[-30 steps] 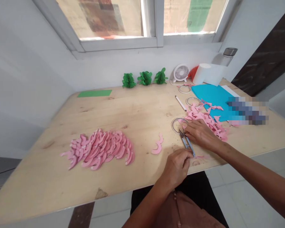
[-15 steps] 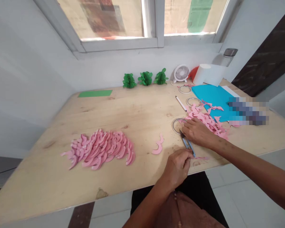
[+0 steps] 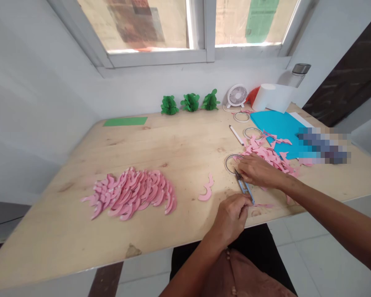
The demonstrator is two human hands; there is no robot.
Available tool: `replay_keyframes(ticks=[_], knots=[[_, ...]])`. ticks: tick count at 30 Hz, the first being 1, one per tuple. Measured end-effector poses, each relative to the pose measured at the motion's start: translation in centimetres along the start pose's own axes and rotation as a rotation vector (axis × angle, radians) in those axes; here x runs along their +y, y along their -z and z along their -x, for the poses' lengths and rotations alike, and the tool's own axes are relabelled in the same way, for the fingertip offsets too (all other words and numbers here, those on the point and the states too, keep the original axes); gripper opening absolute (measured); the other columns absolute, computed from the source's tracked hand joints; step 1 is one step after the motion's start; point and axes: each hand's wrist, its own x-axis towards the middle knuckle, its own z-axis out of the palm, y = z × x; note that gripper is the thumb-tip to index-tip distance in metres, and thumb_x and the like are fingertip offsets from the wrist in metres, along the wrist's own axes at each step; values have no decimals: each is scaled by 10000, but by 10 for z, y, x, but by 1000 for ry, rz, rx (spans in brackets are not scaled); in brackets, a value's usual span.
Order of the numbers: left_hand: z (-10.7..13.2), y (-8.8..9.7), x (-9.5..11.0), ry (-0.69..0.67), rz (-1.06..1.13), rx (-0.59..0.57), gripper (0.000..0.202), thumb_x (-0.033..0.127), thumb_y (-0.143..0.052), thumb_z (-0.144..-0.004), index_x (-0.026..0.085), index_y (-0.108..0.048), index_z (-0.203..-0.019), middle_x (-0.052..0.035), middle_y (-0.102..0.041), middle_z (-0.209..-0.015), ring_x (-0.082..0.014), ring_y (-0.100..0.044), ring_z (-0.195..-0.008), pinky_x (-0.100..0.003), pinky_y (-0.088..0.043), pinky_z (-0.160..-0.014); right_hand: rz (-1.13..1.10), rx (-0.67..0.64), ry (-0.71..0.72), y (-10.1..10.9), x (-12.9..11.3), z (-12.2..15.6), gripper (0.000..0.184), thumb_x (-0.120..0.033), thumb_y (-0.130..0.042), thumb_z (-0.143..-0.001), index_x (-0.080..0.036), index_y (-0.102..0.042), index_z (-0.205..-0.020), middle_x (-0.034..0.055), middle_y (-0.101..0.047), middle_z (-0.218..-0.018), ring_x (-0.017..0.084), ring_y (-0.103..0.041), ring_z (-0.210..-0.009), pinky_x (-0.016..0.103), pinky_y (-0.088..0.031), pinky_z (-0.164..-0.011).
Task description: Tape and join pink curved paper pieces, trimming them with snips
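Note:
My right hand (image 3: 255, 170) is closed, its fingertips bent down at the right edge of a roll of tape (image 3: 226, 166) on the table. What it pinches is hidden. Close to the table's front edge is my left hand (image 3: 233, 212), fingers curled together by the handle end of blue thread snips (image 3: 244, 186); anything inside them is out of sight. The snips lie between both hands, tips toward the roll. A scalloped pink paper strip (image 3: 207, 193) rests left of them, and a big heap of similar pink pieces (image 3: 139, 194) lies farther left.
Pink paper scraps (image 3: 270, 154) are piled beyond my right hand, partly over blue sheets (image 3: 278, 128). Behind are a white pen (image 3: 236, 135), more tape rolls (image 3: 252, 133), a small fan (image 3: 236, 96) and green paper shapes (image 3: 190, 102). A green strip (image 3: 125, 121) lies back left.
My right wrist and forearm have shifted slightly, with the fingers still by the tape roll. The left hand and the snips look almost unmoved; the whole view has shifted a little.

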Motion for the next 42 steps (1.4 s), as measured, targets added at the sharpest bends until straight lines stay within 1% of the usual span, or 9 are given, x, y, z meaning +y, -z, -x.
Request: replay_keyframes(ticks=[7, 12, 16, 21, 24, 27, 32, 37, 42], knots=[[0, -1, -1, 4, -2, -3, 217, 26, -479, -792, 174, -634, -833, -80, -726, -986, -191, -684, -942, -316, -531, -837, -113, 67, -1, -1, -1, 13, 181, -99, -480, -829, -175, -529, -672, 28, -569, -684, 158, -460, -652, 282, -279, -660], [0, -1, -1, 4, 1, -5, 228, 16, -471, -790, 175, -630, -830, -79, -726, -970, -190, -680, -966, -313, -528, -844, -158, 134, -59, -3, 5, 21, 184, -136, -486, -872, -176, -549, -704, 20, -583, -681, 168, -505, -701, 288, -288, -678], [0, 0, 0, -2, 0, -5, 223, 16, -468, -795, 171, -626, -822, -85, -727, -962, -193, -674, -991, -314, -522, -857, -163, 140, -44, -5, 5, 20, 162, -157, -509, -884, -183, -586, -744, 27, -614, -730, 176, -532, -761, 288, -300, -691], [0, 0, 0, 3, -8, -7, 213, 23, -485, -789, 176, -629, -827, -79, -729, -939, -195, -687, -942, -314, -537, -818, -94, 142, -36, -4, 0, 18, 175, -158, -510, -892, -175, -602, -744, 41, -626, -751, 185, -537, -781, 298, -296, -704], [0, 0, 0, 5, -7, -5, 214, 29, -479, -796, 181, -628, -819, -75, -728, -946, -194, -679, -971, -319, -534, -841, -21, 137, -26, -2, -4, 16, 155, -157, -524, -887, -161, -612, -759, 57, -637, -774, 190, -526, -767, 307, -280, -691], [0, 0, 0, 7, -7, -8, 219, 30, -478, -796, 183, -631, -827, -74, -726, -972, -193, -677, -978, -328, -531, -858, 64, 123, 1, -1, -6, 13, 155, -133, -535, -873, -147, -615, -741, 74, -635, -754, 196, -511, -738, 320, -254, -670], [0, 0, 1, 5, -5, -8, 232, 16, -472, -786, 179, -633, -823, -74, -727, -973, -195, -671, -998, -332, -528, -877, 178, 85, 77, 3, -8, 5, 211, -95, -476, -899, -140, -619, -751, 94, -634, -740, 206, -501, -734, 337, -244, -672], [0, 1, 1, 7, -1, -10, 236, 16, -469, -788, 178, -635, -830, -75, -728, -958, -194, -674, -994, -329, -533, -865, 234, 45, 136, 4, -7, 1, 198, -69, -479, -879, -141, -625, -765, 102, -641, -759, 217, -497, -733, 343, -249, -661], [0, 0, 0, -2, 0, -12, 240, 6, -473, -778, 178, -632, -827, -75, -725, -977, -189, -669, -1002, -325, -526, -876, 245, 40, 146, 0, -8, 0, 204, -50, -467, -867, -127, -626, -763, 120, -633, -745, 230, -495, -740, 344, -249, -646]])
